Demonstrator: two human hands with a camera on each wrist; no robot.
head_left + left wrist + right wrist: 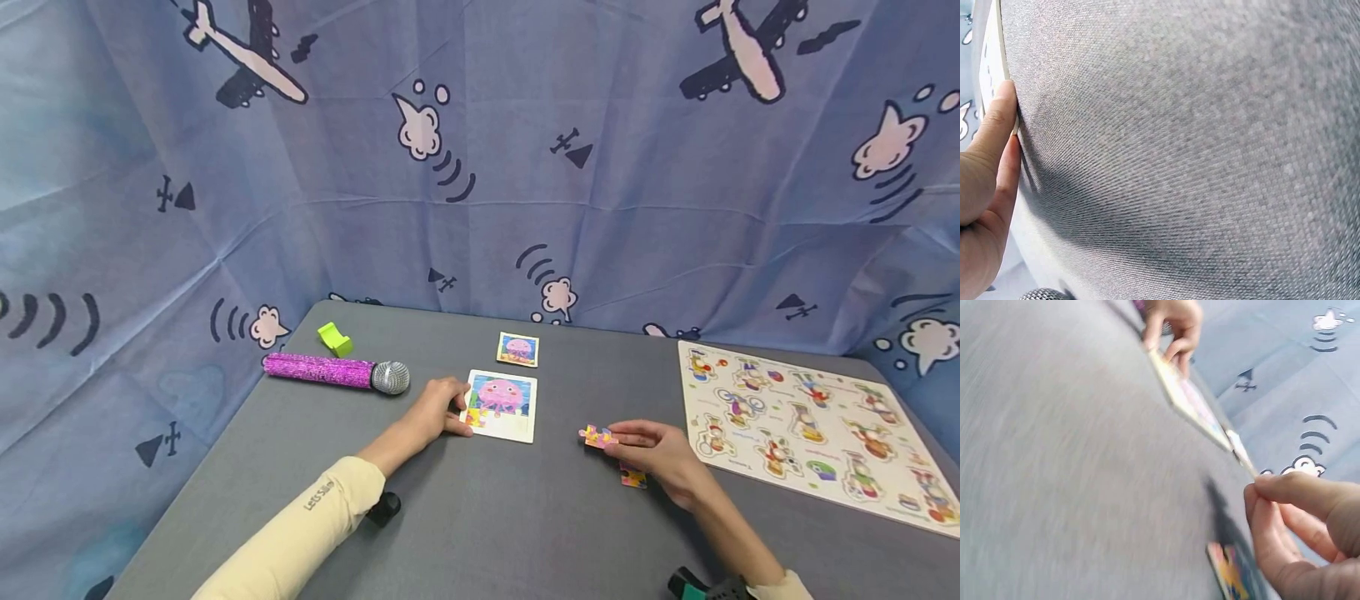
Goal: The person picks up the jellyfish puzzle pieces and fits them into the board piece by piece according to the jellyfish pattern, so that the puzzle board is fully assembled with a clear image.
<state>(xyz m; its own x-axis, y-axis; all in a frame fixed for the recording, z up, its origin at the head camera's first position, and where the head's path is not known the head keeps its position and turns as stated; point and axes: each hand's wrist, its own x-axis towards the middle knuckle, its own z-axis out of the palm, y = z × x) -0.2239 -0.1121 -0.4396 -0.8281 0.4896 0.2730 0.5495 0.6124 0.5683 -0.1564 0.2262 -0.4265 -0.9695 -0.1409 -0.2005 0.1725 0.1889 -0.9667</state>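
Note:
A white-bordered jigsaw puzzle board (513, 428) with a pink jellyfish picture lies at the middle of the table; its lower right part is bare white. My left hand (438, 406) holds the board's left edge between thumb and fingers, also seen on the left hand (988, 169) in the left wrist view. Off to the right, my right hand (660, 454) pinches a pink and yellow jigsaw piece (597, 437) above the table. Another jigsaw piece (633, 477) lies below that hand, partly hidden. Behind the board is a small jellyfish picture card (517, 349).
A purple glittery microphone (330, 370) lies on the left of the grey table (480, 517), with a lime-green block (335, 340) behind it. At the right lies a large board of cartoon figures (765, 408). A patterned blue curtain (495, 225) hangs behind the table.

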